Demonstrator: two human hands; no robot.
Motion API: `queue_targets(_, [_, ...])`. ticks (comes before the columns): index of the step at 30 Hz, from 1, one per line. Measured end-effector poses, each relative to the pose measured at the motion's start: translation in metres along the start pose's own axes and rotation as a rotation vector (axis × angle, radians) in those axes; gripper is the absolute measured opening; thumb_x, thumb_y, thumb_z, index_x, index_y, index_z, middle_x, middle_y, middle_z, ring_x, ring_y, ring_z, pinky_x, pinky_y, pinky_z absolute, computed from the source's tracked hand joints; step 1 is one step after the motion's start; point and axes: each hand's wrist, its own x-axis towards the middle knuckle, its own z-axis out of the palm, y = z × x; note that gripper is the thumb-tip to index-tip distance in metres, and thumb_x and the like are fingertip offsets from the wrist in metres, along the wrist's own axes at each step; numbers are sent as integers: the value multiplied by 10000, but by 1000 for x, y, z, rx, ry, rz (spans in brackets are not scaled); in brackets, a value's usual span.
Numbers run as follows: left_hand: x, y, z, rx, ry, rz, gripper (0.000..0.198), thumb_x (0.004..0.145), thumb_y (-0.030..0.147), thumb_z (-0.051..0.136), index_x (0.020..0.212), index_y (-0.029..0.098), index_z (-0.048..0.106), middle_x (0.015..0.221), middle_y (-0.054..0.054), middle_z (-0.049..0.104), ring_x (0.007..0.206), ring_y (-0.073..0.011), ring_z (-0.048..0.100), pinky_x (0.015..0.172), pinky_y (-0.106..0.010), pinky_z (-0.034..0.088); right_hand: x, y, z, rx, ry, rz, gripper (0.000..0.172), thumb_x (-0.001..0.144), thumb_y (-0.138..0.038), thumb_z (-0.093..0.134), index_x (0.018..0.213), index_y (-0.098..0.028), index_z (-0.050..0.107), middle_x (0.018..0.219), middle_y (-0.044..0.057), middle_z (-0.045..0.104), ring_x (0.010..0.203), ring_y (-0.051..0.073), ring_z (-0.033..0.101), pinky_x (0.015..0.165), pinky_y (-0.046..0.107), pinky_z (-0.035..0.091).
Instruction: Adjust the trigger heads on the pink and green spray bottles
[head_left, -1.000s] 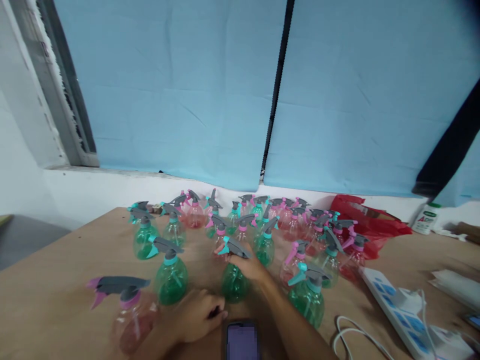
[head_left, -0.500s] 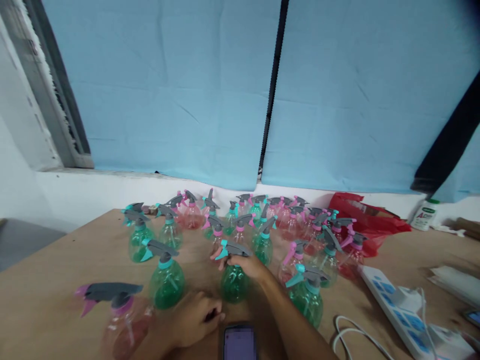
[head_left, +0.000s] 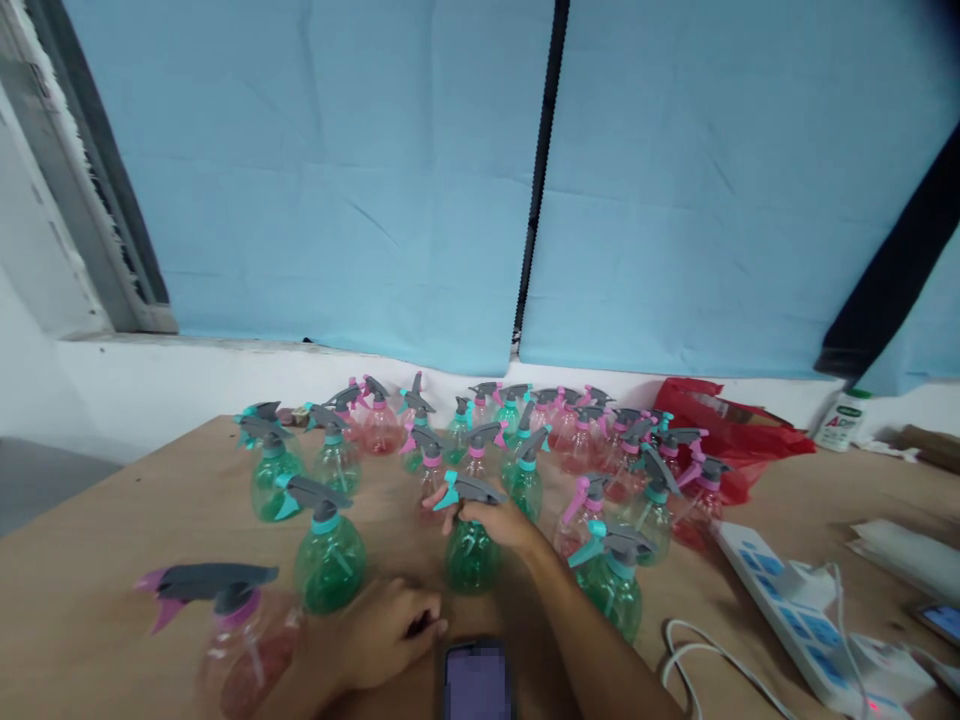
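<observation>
My right hand [head_left: 499, 522] is wrapped round the neck of a green spray bottle [head_left: 472, 560], just under its grey head with a turquoise trigger. The bottle looks upright, at or just above the tabletop. My left hand [head_left: 397, 625] rests on the table with its fingers curled in; nothing shows in them. Near it stand another green spray bottle [head_left: 330, 565] and a pink spray bottle [head_left: 244, 660], the latter partly behind my left forearm. A phone [head_left: 477, 685] lies between my arms. To the right of my right forearm is a green spray bottle with a turquoise trigger [head_left: 615, 595].
Several more pink and green spray bottles [head_left: 577, 445] stand toward the wall. On the right are a red plastic bag [head_left: 720, 440], a white bottle with a green cap [head_left: 841, 425], a white power strip [head_left: 780, 610] with plugs and a loose white cable [head_left: 712, 660].
The green bottle in my right hand has shifted slightly right and away from me. My left hand stays on the table. The view has moved a little.
</observation>
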Motion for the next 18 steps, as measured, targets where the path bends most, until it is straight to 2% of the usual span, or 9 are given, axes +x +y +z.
queue_targets(2, [0, 0, -1, -3, -10, 3, 301, 1029, 416, 519, 813, 235, 625, 735, 18, 654, 702, -158, 588, 604, -294, 287, 0, 0, -2, -33, 46, -1, 299, 713, -277, 561, 912, -218, 776, 603, -8, 709, 574, 196, 674, 703, 340, 561])
queue_targets(11, [0, 3, -3, 0, -19, -13, 341, 1039, 443, 506, 800, 235, 635, 731, 15, 653, 693, -165, 583, 604, -293, 289, 1, 8, 1, -30, 189, -37, 213, 696, -328, 591, 798, -227, 749, 620, 5, 715, 508, 186, 646, 596, 312, 550])
queue_targets(18, [-1, -1, 0, -20, -11, 5, 333, 1045, 459, 492, 831, 244, 629, 752, 14, 662, 717, -171, 598, 626, -290, 302, 0, 7, 3, 25, 184, -20, 217, 711, -321, 620, 850, -204, 740, 588, -1, 676, 472, 171, 605, 538, 290, 514])
